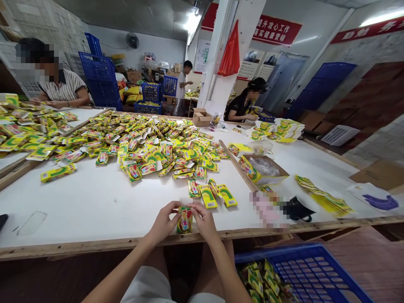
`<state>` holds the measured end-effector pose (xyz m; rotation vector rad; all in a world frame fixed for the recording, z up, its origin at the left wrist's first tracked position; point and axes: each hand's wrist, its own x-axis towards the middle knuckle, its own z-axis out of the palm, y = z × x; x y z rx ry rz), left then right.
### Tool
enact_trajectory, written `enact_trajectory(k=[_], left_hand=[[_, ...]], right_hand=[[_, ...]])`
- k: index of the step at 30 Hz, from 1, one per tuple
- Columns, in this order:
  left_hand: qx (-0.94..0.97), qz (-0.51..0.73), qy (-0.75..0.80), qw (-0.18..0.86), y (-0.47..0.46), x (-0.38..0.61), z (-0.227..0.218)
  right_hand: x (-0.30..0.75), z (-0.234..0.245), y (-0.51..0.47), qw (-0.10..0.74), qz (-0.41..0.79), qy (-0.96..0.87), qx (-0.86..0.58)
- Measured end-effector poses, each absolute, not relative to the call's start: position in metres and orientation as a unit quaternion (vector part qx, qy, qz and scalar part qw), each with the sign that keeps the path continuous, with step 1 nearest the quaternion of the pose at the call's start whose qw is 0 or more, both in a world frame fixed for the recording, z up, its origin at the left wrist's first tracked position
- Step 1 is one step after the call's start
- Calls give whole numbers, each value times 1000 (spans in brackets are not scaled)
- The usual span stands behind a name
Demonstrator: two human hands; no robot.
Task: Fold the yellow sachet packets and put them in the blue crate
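A small yellow and green carton [184,220] stands upright at the near edge of the white table, its printed face towards me. My left hand [168,217] grips its left side near the top, thumb in front. At the upper right of the carton, the fingers of my right hand [202,215] pinch its top edge. A pale flap shows above the carton, partly behind my fingers. Several similar cartons [208,196] lie just beyond my hands, and a large pile of them [148,143] spreads further back.
A wooden strip [236,165] divides the table. Right of it are an open box with clear plastic bags [265,169], a black cup [298,209] and flat yellow cartons [323,195]. Below stands a blue crate [311,269] holding cartons. Co-workers sit at left and beyond the pillar.
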<state>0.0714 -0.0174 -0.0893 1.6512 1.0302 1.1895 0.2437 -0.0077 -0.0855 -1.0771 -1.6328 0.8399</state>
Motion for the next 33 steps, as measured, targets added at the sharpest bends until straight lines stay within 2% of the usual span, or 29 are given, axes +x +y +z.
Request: enact_trajectory(k=[6,13,22,30,33], left_hand=[[619,530,400,420,-21,86,-97],[625,521,456,361,-24,90,-91],[571,536,498,373,-21,95,-84],[619,539,435,371,-26,88,-96],[640,538,421,351,-32,84,-101]], right_hand=[[241,-96,-5,558,385,-587,-443],[243,-88,-16,514,354,-649,-435],[235,-79,-8,511,324,-637,-478],[234,-95,-19,520,379,-622,-447],[237,-91,-28,521,355,-634,-449]])
